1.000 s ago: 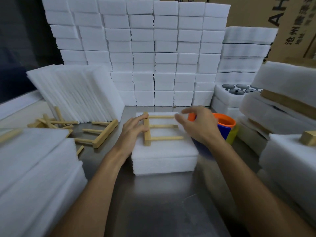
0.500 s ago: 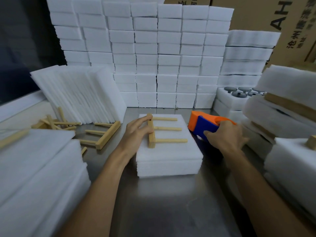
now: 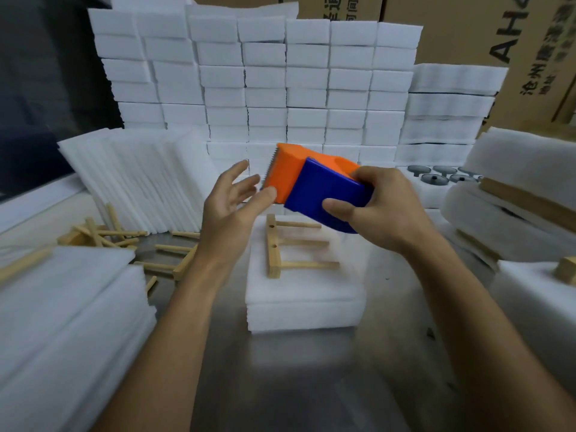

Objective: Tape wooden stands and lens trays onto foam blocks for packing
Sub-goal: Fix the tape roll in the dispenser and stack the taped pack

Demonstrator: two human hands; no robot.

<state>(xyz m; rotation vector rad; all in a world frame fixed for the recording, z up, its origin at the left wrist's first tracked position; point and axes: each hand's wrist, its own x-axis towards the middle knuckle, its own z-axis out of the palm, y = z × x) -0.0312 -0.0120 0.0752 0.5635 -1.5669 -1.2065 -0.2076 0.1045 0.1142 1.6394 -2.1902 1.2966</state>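
Observation:
A wooden stand [image 3: 291,249] with three pegs lies flat on a white foam block [image 3: 304,294] in the middle of the metal table. Above it, my right hand [image 3: 385,210] grips an orange and blue tape dispenser [image 3: 311,183], its toothed edge pointing up and left. My left hand [image 3: 232,202] is raised beside the dispenser's orange front with fingers spread, the thumb near or touching its lower edge. No tape strip is plainly visible.
Loose wooden stands [image 3: 124,241] lie at the left by leaning foam sheets [image 3: 137,179]. Stacked foam blocks [image 3: 265,82] form a wall behind. A foam tray with grey lenses [image 3: 442,176] sits at right, cardboard boxes [image 3: 467,29] behind. Foam piles [image 3: 62,322] flank both sides.
My right hand has lifted the tape dispenser from the table up over the foam block. My left hand has left the wooden stand and risen to the dispenser's front.

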